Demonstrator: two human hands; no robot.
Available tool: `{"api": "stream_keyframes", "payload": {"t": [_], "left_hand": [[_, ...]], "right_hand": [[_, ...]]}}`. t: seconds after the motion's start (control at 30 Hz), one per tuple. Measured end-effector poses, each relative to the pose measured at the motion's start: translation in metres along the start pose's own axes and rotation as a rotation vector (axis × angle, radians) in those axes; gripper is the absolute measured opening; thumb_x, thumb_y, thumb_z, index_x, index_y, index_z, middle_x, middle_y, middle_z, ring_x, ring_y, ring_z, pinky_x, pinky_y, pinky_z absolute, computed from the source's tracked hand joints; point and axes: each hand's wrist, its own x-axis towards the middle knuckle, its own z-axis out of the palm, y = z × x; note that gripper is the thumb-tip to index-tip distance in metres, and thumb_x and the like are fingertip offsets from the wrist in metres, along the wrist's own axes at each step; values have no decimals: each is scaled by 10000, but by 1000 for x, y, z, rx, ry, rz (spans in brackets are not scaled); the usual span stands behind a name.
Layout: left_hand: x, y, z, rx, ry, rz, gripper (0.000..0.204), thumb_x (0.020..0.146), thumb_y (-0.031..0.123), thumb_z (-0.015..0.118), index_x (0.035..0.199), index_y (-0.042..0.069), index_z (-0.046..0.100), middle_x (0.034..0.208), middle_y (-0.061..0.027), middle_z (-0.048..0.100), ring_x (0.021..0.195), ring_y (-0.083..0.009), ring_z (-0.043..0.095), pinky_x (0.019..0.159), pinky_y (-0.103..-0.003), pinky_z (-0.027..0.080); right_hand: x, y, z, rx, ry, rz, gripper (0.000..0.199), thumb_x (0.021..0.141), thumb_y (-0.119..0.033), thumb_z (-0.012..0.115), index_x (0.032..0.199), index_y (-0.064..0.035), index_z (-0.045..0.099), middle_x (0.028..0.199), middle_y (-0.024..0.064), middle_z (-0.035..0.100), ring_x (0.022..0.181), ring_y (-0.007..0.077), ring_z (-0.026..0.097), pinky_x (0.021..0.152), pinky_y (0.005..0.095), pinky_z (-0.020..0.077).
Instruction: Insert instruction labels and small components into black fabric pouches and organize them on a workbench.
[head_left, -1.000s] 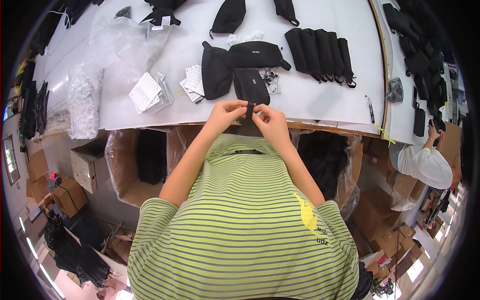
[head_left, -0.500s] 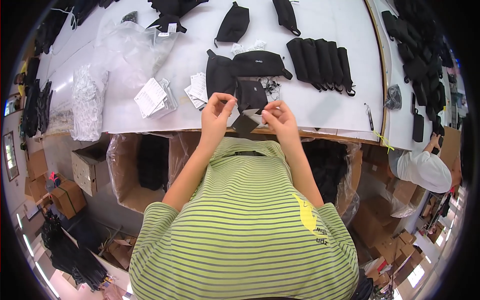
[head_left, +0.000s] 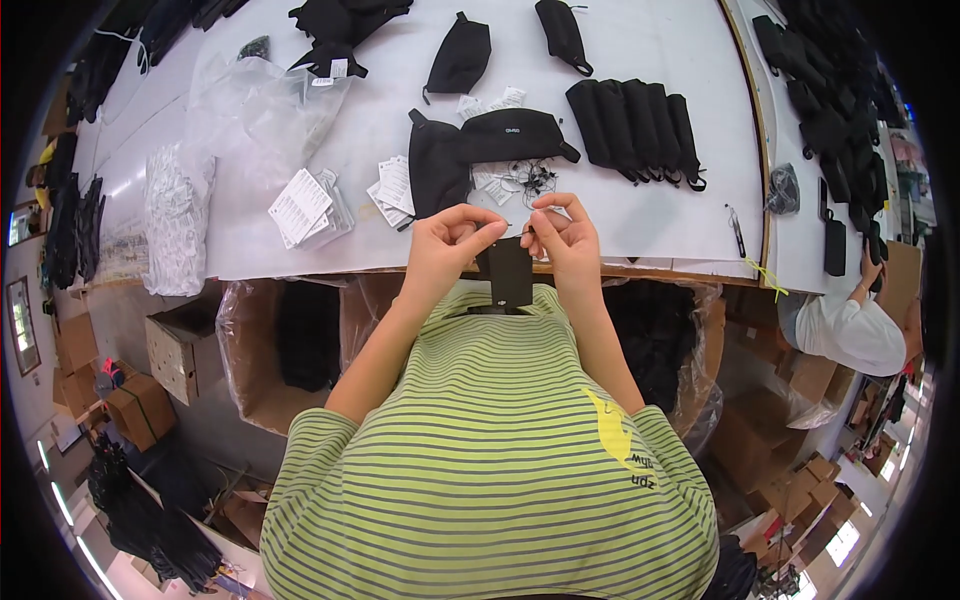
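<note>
In front of my chest, at the table's near edge, both hands are raised close together. My left hand [head_left: 455, 243] is closed in a pinch, and a thin black string [head_left: 516, 235] runs from its fingertips towards the other hand. My right hand [head_left: 564, 243] pinches the string's other end; a small dark piece shows at its fingers. Below them hangs a flat black tag [head_left: 512, 270] with small pale print, partly over my shirt. Just beyond lie a black zip pouch [head_left: 437, 165], a second black pouch [head_left: 515, 135] and a tangle of black strings [head_left: 535, 175].
White paper slips [head_left: 303, 208] lie in piles to the left, beside a clear plastic bag [head_left: 265, 105] and bundled white labels [head_left: 178, 215]. Several black pouches [head_left: 635, 130] line up at right. Plastic-lined cartons [head_left: 262, 350] stand under the table. A person in white [head_left: 850, 330] works at far right.
The tag now hangs face-on below my hands, where it was tilted before. The dark pouch part beyond my hands no longer covers the white slips there. My hands have come slightly closer together.
</note>
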Motion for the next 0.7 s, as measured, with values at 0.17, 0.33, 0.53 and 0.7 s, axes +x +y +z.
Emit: {"api": "stream_keyframes", "payload": {"t": [0.17,0.33,0.53,0.7], "left_hand": [[-2,0,4,6,-32,-2,156,839,178,691,885,31,673,509,127,335,467,31,286,431,-160,268],[-1,-3,5,3,-57,-21,165,846,186,683,890,28,660,505,116,391,459,29,289,431,-167,264],[-8,0,15,-115,-23,-62,147,862,167,662,882,25,634,509,89,448,460,6,334,445,-182,249],[-4,1,10,-240,-146,-15,155,863,161,663,897,32,584,537,58,501,475,-9,366,465,-185,262]], "right_hand": [[-2,1,9,-95,44,-92,137,912,-115,592,1014,-57,521,763,3,579,642,58,535,571,173,380],[-3,3,15,-173,64,-180,129,890,-79,612,986,-43,533,739,2,566,629,61,538,571,186,400],[-10,14,22,-671,200,-588,114,895,-36,593,985,-28,523,769,19,576,668,75,543,624,185,424],[-15,5,32,-337,152,-436,71,883,-30,595,930,-30,541,716,16,570,605,57,485,552,200,385]]}}
